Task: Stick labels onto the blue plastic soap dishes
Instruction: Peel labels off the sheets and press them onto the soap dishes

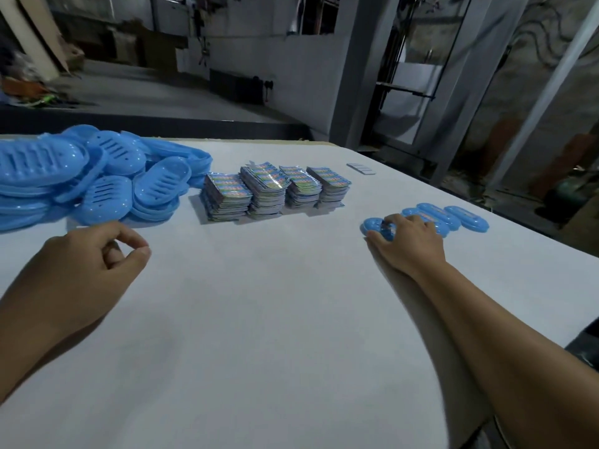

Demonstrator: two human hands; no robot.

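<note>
A heap of blue plastic soap dishes (97, 179) covers the far left of the white table (259, 319). Several stacks of colourful labels (275, 189) stand in a row at the middle back. On the right, a short row of blue dishes (453, 215) lies flat, some with labels on top. My right hand (408, 241) reaches to the nearest dish (372, 224) of that row, fingers curled over it and gripping it. My left hand (97, 257) hovers over the table in front of the heap, fingers loosely curled with thumb near forefinger, holding nothing visible.
A small strip of grey backing paper (360, 168) lies behind the label stacks. The table's right edge runs diagonally past the dish row. Beyond the table are a dark workshop floor, metal frames (453, 92) and clutter at the far left.
</note>
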